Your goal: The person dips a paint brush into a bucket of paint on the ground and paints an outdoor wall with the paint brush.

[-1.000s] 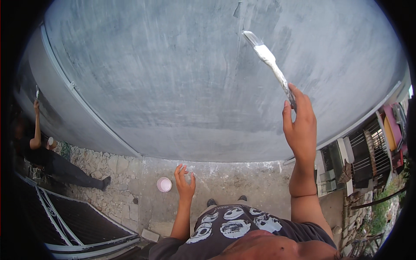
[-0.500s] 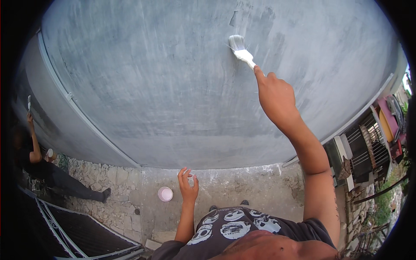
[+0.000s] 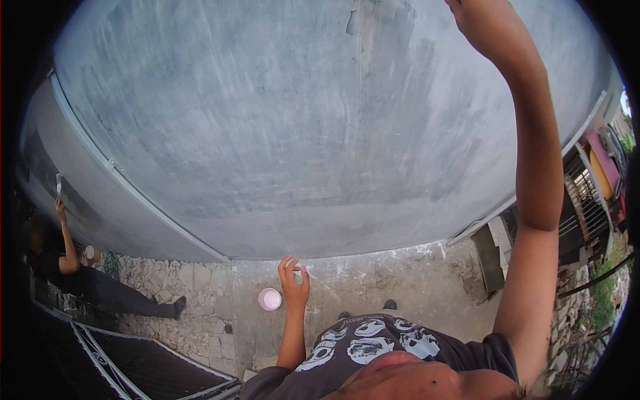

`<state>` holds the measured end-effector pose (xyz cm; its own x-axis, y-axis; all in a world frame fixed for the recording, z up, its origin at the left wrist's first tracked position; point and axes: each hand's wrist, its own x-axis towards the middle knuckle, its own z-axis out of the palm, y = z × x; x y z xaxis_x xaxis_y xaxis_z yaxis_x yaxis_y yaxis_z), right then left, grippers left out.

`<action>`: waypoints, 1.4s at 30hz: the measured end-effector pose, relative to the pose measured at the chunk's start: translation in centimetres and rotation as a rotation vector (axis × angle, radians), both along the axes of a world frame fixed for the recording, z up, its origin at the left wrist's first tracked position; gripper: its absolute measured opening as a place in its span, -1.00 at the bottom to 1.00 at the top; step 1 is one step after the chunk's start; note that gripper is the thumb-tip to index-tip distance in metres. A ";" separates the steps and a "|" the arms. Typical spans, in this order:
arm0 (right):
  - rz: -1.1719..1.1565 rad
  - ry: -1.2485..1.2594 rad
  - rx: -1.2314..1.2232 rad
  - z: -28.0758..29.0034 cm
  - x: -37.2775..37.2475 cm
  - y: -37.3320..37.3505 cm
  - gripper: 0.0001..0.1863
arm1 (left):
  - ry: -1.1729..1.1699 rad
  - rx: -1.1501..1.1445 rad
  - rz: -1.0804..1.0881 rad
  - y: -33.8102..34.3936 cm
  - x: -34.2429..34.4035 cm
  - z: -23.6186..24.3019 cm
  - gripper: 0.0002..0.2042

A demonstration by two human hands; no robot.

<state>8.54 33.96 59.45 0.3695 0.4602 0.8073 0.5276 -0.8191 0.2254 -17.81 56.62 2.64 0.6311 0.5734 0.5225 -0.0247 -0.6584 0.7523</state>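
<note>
High on the right, my right hand reaches up the grey wall, partly cut off by the top edge. Its visible fingers are curled; the paintbrush it gripped half a second ago lies out of view. Streaky, patchy paint covers the wall, with a dark chipped spot near the top middle. My left hand hangs low near the wall's foot, empty, its fingers loosely bent and apart. Just left of it in the picture, a small round tub of whitish-pink paint stands on the concrete, apart from the hand.
At far left another person holds a brush against an adjoining wall and a small tub in the other hand. Broken rubble and a dark metal gate lie lower left. Stacked boards and metal bars stand at right.
My right arm has swung up and to the right, taking the paintbrush out of view. My left hand stays open near the tub. The other person's brush is lower in the picture.
</note>
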 end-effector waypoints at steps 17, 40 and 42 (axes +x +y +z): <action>-0.087 0.414 -0.842 -17.6 -4.1 3.1 -0.73 | -0.010 -0.032 -0.030 0.1 -1.2 -0.4 -0.69; -0.161 0.383 -0.710 -13.6 -3.5 3.6 -0.76 | 0.038 -0.064 -0.112 -1.3 0.7 -0.2 -0.69; -0.081 0.466 -0.842 -14.1 -3.0 2.8 -0.90 | 0.031 -0.037 -0.111 -1.4 0.9 -0.1 -0.70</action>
<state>5.58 36.81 45.39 0.6255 0.7802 -0.0111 0.6613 -0.5226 0.5381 -16.90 55.17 2.49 0.7077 0.5175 0.4811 -0.0721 -0.6244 0.7778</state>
